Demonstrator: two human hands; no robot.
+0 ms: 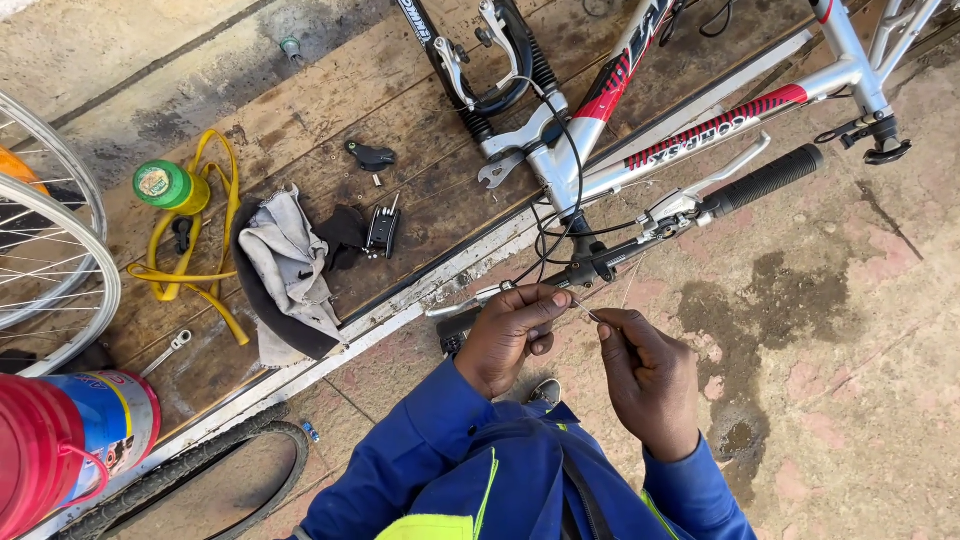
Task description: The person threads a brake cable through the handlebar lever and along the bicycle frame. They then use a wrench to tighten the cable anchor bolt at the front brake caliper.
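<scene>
Blue sleeves; both hands (580,350) pinch cable (585,310) beside green-lidded can (165,186)

Sunlit stained paving (850,330), worn boards (300,110)

Open paving (850,380) is lying free to the right of the hands, while the handlebar (700,205), cables (560,215) and bicycle frame (640,120) are crowding the space just above them.

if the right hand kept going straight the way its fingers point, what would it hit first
The right hand points up-left toward the left hand. It would likely meet those fingertips first, at the thin cable end, though depth is unclear.
</scene>
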